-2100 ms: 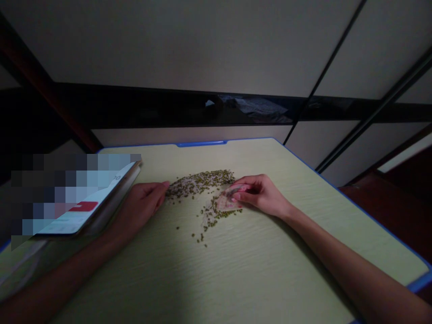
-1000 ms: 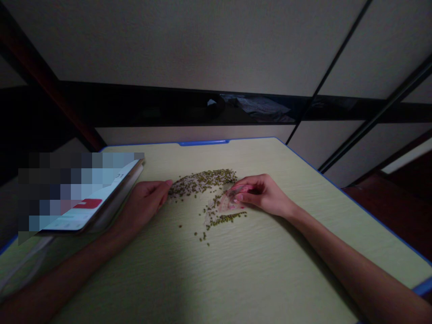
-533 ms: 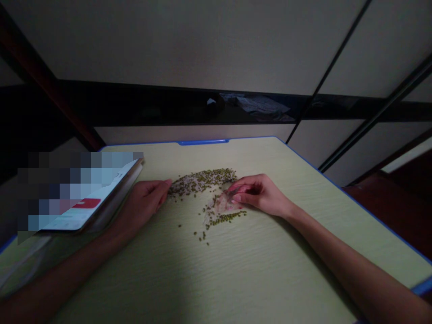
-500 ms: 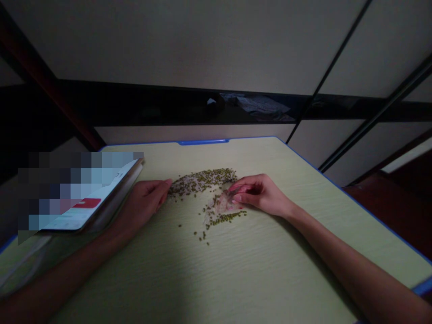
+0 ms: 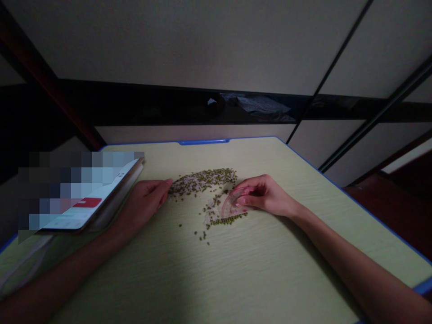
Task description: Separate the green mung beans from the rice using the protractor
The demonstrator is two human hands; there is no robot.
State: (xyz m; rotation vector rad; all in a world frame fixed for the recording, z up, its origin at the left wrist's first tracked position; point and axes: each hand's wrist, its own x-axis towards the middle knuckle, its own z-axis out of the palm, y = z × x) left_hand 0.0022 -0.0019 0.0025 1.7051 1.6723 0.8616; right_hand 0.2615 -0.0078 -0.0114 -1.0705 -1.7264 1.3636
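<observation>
My right hand [image 5: 265, 195] grips a clear pink protractor [image 5: 229, 204] between thumb and fingers. The curved edge faces left, over scattered green beans, probably mung beans. A longer heap of green beans mixed with small pale grains [image 5: 205, 179] stretches across the table behind it. Below the protractor lies a short row of green beans [image 5: 229, 220]. My left hand [image 5: 148, 198] is closed at the left end of the long heap, thumb against the curled fingers; whatever it may hold is hidden.
A pale wood-grain table [image 5: 216, 270] with a blue rim carries everything. On the left a tablet [image 5: 91, 216] with a lit screen leans up beside my left forearm, a white cable [image 5: 27, 261] trailing from it. A few loose beans [image 5: 202, 236] lie nearer me. Cabinet panels [image 5: 189, 45] rise behind.
My right hand has shifted slightly right with the protractor, whose curved outline now shows clearly. My left hand looks unmoved.
</observation>
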